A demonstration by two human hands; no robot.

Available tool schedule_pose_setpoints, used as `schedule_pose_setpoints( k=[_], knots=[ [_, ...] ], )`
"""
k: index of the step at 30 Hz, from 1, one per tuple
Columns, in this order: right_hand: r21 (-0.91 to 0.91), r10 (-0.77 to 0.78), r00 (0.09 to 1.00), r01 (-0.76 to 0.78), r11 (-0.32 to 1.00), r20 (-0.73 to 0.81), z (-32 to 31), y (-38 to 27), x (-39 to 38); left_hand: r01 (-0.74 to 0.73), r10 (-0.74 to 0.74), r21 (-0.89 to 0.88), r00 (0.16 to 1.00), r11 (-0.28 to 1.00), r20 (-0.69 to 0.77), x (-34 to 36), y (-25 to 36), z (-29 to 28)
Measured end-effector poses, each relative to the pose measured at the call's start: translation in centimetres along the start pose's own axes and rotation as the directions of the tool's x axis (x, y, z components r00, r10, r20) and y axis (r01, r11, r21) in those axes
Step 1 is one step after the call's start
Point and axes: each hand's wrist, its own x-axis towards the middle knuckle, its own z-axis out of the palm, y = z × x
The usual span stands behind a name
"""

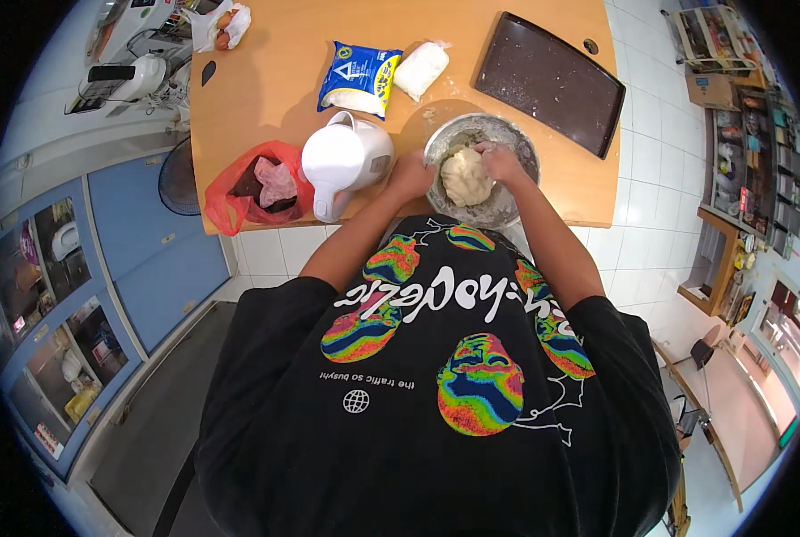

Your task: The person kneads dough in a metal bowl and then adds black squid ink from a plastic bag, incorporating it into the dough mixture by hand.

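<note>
A metal mixing bowl (482, 213) stands near the table's front edge, its inside smeared with pale flour or dough. In it sits a rounded, lumpy ball of cream-coloured dough (464, 183). At the bowl's left side my left hand (410, 175) grips the rim. My right hand (500, 164) reaches into the bowl from the right, its curled fingers on the dough's upper right edge; some of the fingertips are hidden. Just left of my left hand is a white electric kettle (339, 161), its spout toward me.
Behind the bowl lie a blue and yellow flour packet (360, 80) and a white bag (421, 70). A dark baking tray (552, 82) rests at the right. Left of the kettle sits a red plastic bag (239, 192); eggs in a bag (227, 27) are at the far left corner.
</note>
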Motion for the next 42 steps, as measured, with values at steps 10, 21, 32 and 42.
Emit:
schedule_pose_setpoints(
  k=[10,21,32,42],
  knots=[
    [0.166,0.135,0.954,-0.093,0.982,-0.268,1.3,-0.5,0.5,0.015,-0.015,0.016,0.999,1.0,-0.029,-0.9,1.6,-0.9],
    [0.196,0.212,0.966,-0.181,0.964,-0.147,1.3,-2.8,-2.0,-0.008,0.008,-0.001,0.997,1.0,0.072,0.2,0.9,-0.5],
    [0.151,0.036,0.997,-0.026,0.988,-0.069,1.9,-1.4,-1.0,-0.115,0.118,0.037,0.99,0.993,-0.073,0.4,-0.4,0.0],
    [0.194,0.002,0.989,0.028,0.981,-0.15,-0.2,-3.7,-3.9,-0.031,0.031,-0.003,0.998,1.0,-0.06,-0.8,0.9,-1.0]
  ],
)
